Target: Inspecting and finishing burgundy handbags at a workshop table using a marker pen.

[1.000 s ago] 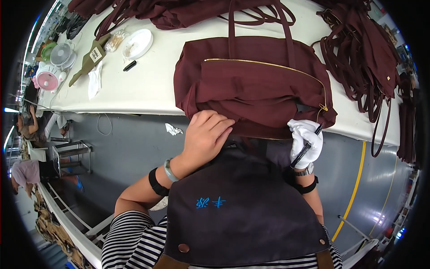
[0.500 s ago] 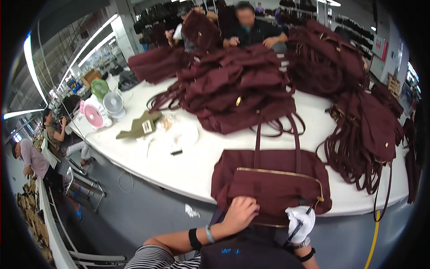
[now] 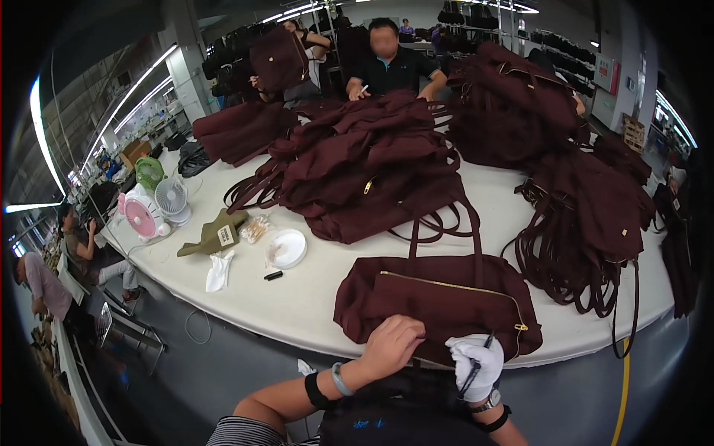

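Note:
A maroon handbag with two long straps and a curved gold zipper lies at the table's front edge. My bare left hand pinches fabric at the bag's near edge, thumb against curled fingers. In a white glove, my right hand is closed round a slim black pen, held slantwise at the bag's near right side, below the gold zipper pull. The fingers hide part of the pen, and I cannot tell whether its tip touches the bag.
Beyond the bag rises a heap of maroon bags; more hang over the right edge. Left stand small fans, a white dish, a black cap and olive cloth. A co-worker stands across the white table.
My view has shifted, so the scene sits further left. My left fingers have drawn into a tighter pinch at the bag's near edge. The pen stays in my right hand.

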A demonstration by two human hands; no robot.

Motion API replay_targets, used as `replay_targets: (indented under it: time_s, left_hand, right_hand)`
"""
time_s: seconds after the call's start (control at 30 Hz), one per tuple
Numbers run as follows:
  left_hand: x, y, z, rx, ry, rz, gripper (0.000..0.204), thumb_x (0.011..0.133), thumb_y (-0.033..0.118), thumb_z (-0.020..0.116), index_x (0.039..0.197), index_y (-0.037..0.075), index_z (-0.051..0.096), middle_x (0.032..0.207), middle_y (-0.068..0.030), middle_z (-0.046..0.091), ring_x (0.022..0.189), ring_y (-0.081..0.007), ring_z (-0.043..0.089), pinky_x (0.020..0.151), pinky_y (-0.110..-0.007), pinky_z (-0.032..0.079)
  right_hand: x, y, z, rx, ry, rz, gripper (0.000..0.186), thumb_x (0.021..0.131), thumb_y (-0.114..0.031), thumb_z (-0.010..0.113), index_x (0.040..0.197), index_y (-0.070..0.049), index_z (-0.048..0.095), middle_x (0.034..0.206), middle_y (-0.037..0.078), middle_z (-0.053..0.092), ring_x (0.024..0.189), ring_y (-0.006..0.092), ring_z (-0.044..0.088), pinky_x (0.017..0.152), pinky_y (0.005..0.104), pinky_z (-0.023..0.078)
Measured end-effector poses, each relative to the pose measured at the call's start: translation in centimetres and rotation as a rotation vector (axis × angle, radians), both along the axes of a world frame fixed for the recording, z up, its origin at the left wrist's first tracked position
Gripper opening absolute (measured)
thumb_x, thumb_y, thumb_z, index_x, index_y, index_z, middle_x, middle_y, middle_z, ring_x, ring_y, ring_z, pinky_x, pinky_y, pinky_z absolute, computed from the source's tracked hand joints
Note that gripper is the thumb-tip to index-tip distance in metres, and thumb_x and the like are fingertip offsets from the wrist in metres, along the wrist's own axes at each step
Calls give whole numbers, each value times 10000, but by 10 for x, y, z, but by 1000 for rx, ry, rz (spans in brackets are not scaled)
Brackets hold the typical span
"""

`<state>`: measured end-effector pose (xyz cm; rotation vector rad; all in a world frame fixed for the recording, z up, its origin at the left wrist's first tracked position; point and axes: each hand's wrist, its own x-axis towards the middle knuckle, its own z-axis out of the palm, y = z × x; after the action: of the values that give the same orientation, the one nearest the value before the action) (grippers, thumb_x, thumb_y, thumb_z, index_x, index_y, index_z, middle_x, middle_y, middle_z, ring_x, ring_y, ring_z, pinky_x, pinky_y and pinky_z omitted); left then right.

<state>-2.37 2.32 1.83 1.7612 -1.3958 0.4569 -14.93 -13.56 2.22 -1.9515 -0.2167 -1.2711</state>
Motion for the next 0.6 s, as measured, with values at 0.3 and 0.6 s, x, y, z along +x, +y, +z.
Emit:
replay_targets:
  time_s: [0.3, 0.6]
  left_hand:
    - [-22, 21, -26, 200, 161, 124, 248, 781, 180, 808, 970, 81, 681, 1021, -44, 646, 963, -268, 595, 883, -393, 422]
    - [-7, 5, -18, -17, 63, 98, 238, 681, 54, 744, 914, 94, 713, 909, -17, 660, 910, -242, 611, 846, -395, 427]
  right_hand:
    - [3, 0, -20, -248, 181, -96, 250, 820, -74, 702, 1021, -151, 574, 846, 49, 739, 689, 210, 680, 613, 338, 499]
    - [11, 1, -14, -49, 67, -3, 235, 814, -66, 681, 1022, -126, 591, 863, 65, 739, 704, 229, 708, 595, 327, 538]
